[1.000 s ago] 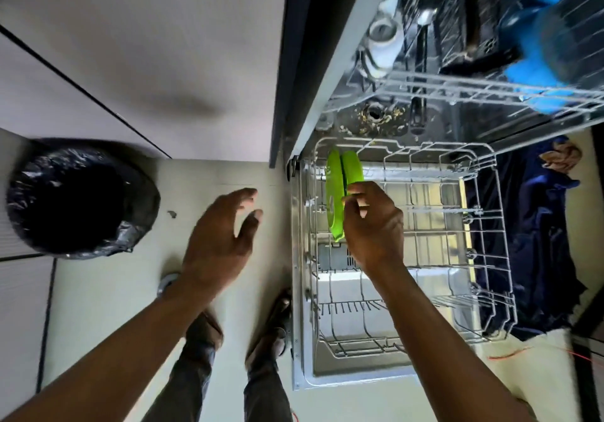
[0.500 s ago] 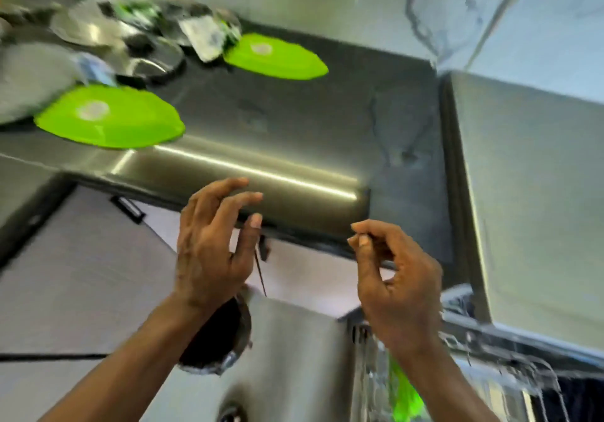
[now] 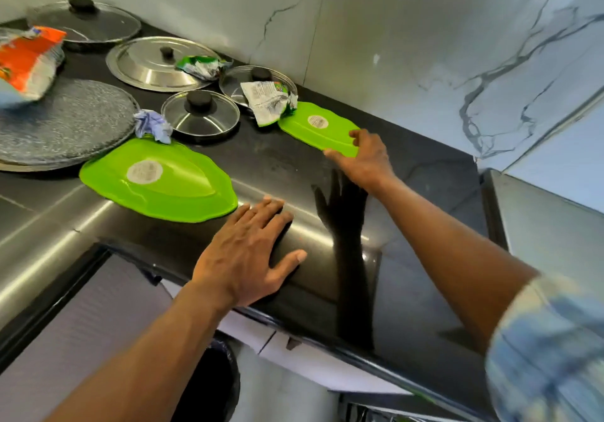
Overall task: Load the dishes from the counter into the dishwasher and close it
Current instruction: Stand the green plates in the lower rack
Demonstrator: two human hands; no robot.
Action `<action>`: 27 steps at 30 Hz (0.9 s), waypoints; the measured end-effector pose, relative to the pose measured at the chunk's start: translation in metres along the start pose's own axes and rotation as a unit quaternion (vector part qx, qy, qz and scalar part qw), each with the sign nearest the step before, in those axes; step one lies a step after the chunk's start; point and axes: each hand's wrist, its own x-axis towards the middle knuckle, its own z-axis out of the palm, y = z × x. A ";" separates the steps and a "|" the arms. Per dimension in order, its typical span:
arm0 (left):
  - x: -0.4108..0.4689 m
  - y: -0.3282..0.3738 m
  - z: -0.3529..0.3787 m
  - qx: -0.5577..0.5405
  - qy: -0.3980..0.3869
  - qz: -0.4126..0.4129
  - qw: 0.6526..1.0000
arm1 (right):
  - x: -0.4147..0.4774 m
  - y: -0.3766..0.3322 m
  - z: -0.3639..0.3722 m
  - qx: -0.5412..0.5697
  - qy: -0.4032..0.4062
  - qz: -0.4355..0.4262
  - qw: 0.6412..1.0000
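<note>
At centre left a large green plate (image 3: 157,180) lies on the dark counter (image 3: 277,160) near its front edge. Just right of it the left hand (image 3: 248,258) rests flat on the counter, fingers straight, holding nothing. Further right, higher in the frame, the right hand (image 3: 366,157) pinches the rim of a second green plate (image 3: 313,127)

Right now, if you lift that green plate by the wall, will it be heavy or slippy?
Probably light: the green plate looks like thin, glossy plastic, and the right hand pinches just its rim. It may flex slightly, being so shallow. It could slide on the shiny counter.
</note>
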 end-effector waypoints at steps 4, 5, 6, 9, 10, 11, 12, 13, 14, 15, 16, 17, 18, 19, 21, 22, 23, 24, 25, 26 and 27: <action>0.003 0.001 0.000 0.005 0.007 0.005 1.000 | 0.078 -0.008 0.001 -0.100 -0.050 0.041 0.993; 0.004 0.000 0.000 0.006 0.004 0.007 1.000 | 0.093 -0.010 0.001 -0.102 -0.064 0.047 0.992; 0.005 0.000 0.000 0.004 0.002 0.008 1.000 | 0.106 -0.011 0.000 -0.102 -0.086 0.053 0.990; 0.006 -0.001 0.000 -0.005 -0.005 0.004 1.000 | 0.130 -0.012 -0.001 -0.172 -0.173 0.056 0.968; 0.006 -0.003 0.000 -0.009 -0.006 0.003 1.000 | 0.135 -0.010 0.000 -0.196 -0.191 0.057 0.960; 0.005 -0.004 0.000 -0.011 -0.006 0.003 1.000 | 0.140 -0.008 0.001 -0.209 -0.202 0.059 0.955; 0.005 -0.005 0.001 -0.012 -0.005 0.003 1.000 | 0.143 -0.006 0.001 -0.219 -0.208 0.060 0.952; 0.005 -0.006 0.002 -0.013 -0.005 0.002 1.000 | 0.145 -0.005 0.001 -0.229 -0.210 0.062 0.948; 0.005 -0.006 0.002 -0.014 -0.005 0.002 1.000 | 0.148 -0.006 0.002 -0.237 -0.210 0.065 0.946; 0.004 -0.006 0.003 -0.015 -0.005 0.001 1.000 | 0.150 -0.006 0.001 -0.241 -0.210 0.069 0.945; 0.004 -0.006 0.004 -0.015 -0.003 0.001 1.000 | 0.150 -0.007 0.001 -0.237 -0.212 0.077 0.945; 0.004 -0.006 0.005 -0.015 -0.001 0.000 1.000 | 0.150 -0.007 0.001 -0.230 -0.214 0.091 0.945; 0.004 -0.006 0.005 -0.015 0.002 0.000 1.000 | 0.148 -0.007 0.000 -0.216 -0.217 0.106 0.946; 0.004 -0.007 0.005 -0.015 0.003 0.000 1.000 | 0.147 -0.005 -0.002 -0.196 -0.220 0.124 0.948; 0.004 -0.007 0.005 -0.012 0.002 -0.002 1.000 | 0.138 0.004 -0.007 -0.139 -0.219 0.149 0.954; 0.004 -0.007 0.005 -0.010 0.002 -0.002 1.000 | 0.133 0.012 -0.009 -0.088 -0.208 0.159 0.961; 0.004 -0.007 0.005 -0.008 0.005 -0.002 1.000 | 0.125 0.020 -0.010 -0.017 -0.187 0.170 0.967; 0.005 -0.008 0.005 -0.008 0.010 -0.003 1.000 | 0.115 0.026 -0.011 0.071 -0.163 0.181 0.967; 0.005 -0.008 0.005 -0.008 0.016 -0.002 1.000 | 0.105 0.032 -0.010 0.165 -0.132 0.185 0.960; 0.005 -0.008 0.004 -0.010 0.020 -0.001 1.000 | 0.094 0.036 -0.010 0.257 -0.096 0.179 0.945; 0.005 -0.007 0.003 -0.014 0.023 0.001 1.000 | 0.081 0.039 -0.011 0.338 -0.057 0.166 0.925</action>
